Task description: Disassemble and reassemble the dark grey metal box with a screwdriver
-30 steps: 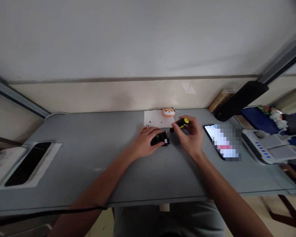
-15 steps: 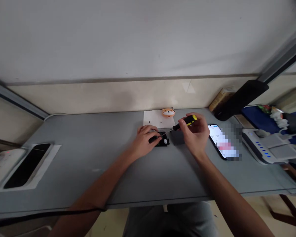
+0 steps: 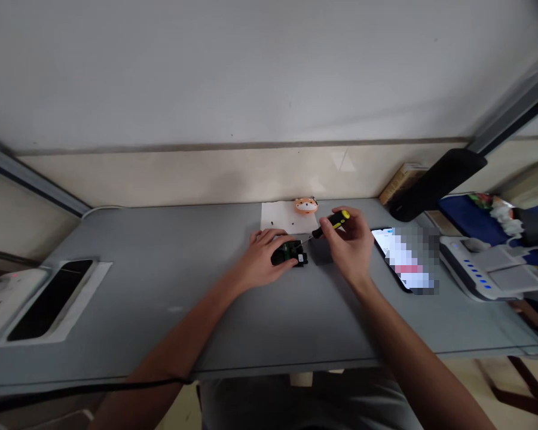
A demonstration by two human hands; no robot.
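A small black device with a green part (image 3: 287, 246) lies on the grey table, in front of a white paper sheet (image 3: 278, 216). My left hand (image 3: 264, 258) is closed around its left side, thumb along the near edge and fingers over the far edge. In my right hand (image 3: 350, 242) is a black and yellow screwdriver (image 3: 330, 224), tilted, its shaft pointing down-left to the device. Whether the tip touches it is too small to tell. Two tiny dark bits lie on the paper.
An orange animal-faced item (image 3: 306, 205) sits at the paper's back right. A lit phone (image 3: 397, 260) lies right of my right hand, with a white power strip (image 3: 475, 269) beyond. A black cylinder (image 3: 437, 182) leans behind. Another phone (image 3: 51, 298) rests far left.
My left thumb has moved toward the near edge of the device, showing more of its green part. My right hand and the screwdriver handle have shifted slightly left.
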